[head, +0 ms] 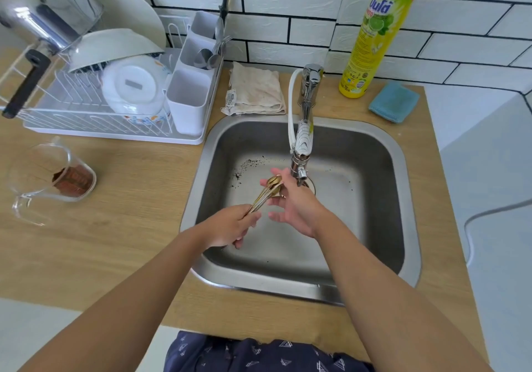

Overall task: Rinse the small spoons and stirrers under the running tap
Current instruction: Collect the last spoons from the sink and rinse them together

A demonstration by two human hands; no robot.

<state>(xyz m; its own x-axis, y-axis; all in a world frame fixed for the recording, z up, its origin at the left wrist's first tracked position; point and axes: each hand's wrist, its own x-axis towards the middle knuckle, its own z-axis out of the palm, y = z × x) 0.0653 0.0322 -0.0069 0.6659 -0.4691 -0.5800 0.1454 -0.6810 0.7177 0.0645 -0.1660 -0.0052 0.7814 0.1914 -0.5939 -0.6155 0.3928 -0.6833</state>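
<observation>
A bunch of small gold spoons and stirrers [266, 191] is held over the steel sink [383, 153]. My left hand [230, 226] grips their handles. Their bowls point up and right, just left of the tap's spout [300, 171]. My right hand [290, 202] is open, its palm and fingers cupped against the spoon bowls, right below the spout. I cannot make out a water stream. Dark specks lie on the sink floor at the back left.
A white dish rack [95, 124] with bowls, plates and a cutlery holder stands at the back left. A glass jug [43, 178] with brown residue lies on the wooden counter. A folded cloth [256, 89], a yellow detergent bottle [377, 35] and a blue sponge [394, 101] sit behind the sink.
</observation>
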